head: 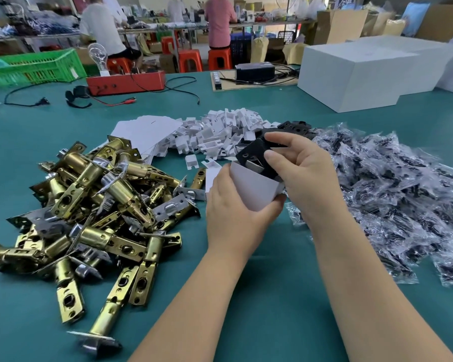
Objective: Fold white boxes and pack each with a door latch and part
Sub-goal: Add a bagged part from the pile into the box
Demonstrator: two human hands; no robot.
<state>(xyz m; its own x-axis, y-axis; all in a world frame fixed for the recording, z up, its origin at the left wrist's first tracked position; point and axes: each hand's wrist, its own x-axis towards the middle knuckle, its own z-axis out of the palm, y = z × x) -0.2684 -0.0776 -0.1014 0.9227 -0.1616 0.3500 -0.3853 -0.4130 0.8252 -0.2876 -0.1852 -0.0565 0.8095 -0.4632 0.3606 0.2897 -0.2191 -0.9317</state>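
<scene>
To seat the black plate (256,158) well, it looks best to slide it straight down the open mouth of the white box (254,189) while keeping that mouth square so the edge does not snag. The left hand (233,212) grips the box from below at the frame's centre, and the right hand (298,168) pinches the plate just above it, partly inside. Brass latches (97,199) lie heaped at the left, bagged parts (392,194) at the right.
</scene>
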